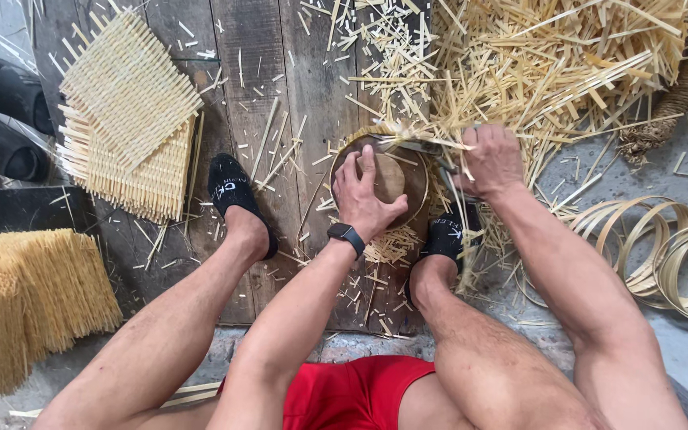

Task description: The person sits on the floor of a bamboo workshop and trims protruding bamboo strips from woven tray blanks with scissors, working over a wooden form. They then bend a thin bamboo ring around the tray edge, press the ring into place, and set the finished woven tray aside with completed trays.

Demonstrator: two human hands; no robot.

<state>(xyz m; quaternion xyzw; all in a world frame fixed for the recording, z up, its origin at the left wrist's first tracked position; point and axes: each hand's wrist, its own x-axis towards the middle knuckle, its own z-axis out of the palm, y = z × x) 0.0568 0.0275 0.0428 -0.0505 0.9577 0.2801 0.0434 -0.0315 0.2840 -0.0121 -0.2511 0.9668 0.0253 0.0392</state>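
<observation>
A: Standing here, I go from the left. Two woven square mats (125, 111) already lie stacked on the wooden boards (256, 72), so I judge those are finished. Near them at the left edge are bundles of yellow sticks (29, 291).

B: And in the middle?

A: The left hand (364, 199) lies flat, fingers spread, pressing a round woven piece on its mould (384, 179) between the two feet. The right hand (489, 159) is closed tight around a dark tool (424, 146) at the far rim of the piece. Loose ends stick out there, so I think the trimming is only partly done.

B: Any container?

A: I see none holding anything. The big heap of cut strips (551, 64) lies loose on the floor, and the curled bamboo bands (662, 255) at the right are bare.
</observation>
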